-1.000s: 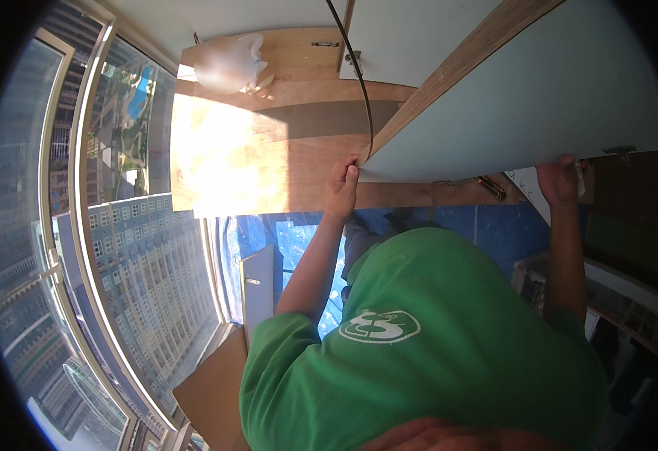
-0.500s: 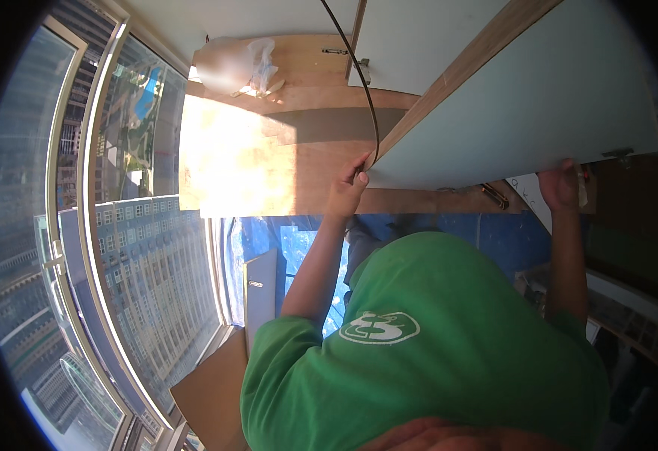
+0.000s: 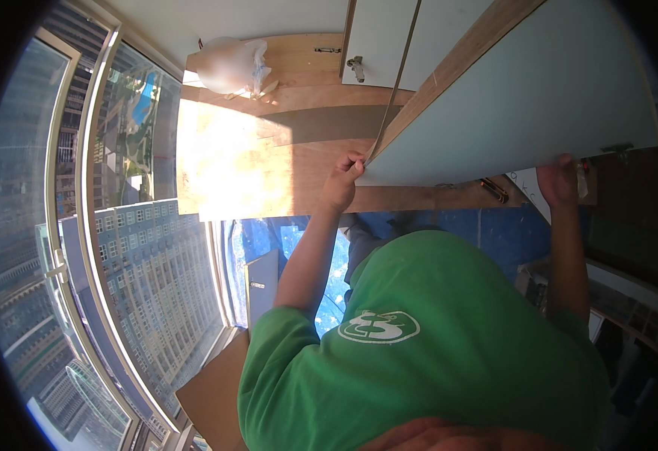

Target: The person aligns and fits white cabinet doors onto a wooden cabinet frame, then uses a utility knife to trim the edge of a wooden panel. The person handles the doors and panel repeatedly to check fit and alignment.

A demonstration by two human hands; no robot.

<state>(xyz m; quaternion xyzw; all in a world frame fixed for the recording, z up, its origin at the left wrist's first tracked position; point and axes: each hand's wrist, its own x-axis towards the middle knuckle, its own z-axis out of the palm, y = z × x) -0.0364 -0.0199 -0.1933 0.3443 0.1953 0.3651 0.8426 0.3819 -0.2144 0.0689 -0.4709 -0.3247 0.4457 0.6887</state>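
Observation:
A large pale grey-blue panel [image 3: 509, 105] with a bare wood edge [image 3: 464, 52] is tilted over a wooden work surface [image 3: 291, 180]. My left hand [image 3: 344, 177] pinches the panel's near left corner together with a thin edging strip [image 3: 385, 120], which runs loose up to the top of the view. My right hand [image 3: 558, 180] grips the panel's lower right edge, near a metal hinge [image 3: 618, 150], its fingertips partly hidden behind it. A box-cutter knife [image 3: 494, 189] lies below the panel, between my two hands.
Another white panel [image 3: 408, 45] with hinges and a plastic bag [image 3: 250, 68] lie at the back. Tall windows [image 3: 145, 263] line the left. A blue sheet [image 3: 487, 233] covers the floor, with a small board [image 3: 261, 278] and brown cardboard [image 3: 212, 383] at the lower left.
The loose strip has swung right and straightened, now showing a lighter face. My left hand has shifted slightly left since the middle frame; the panel stays nearly in place.

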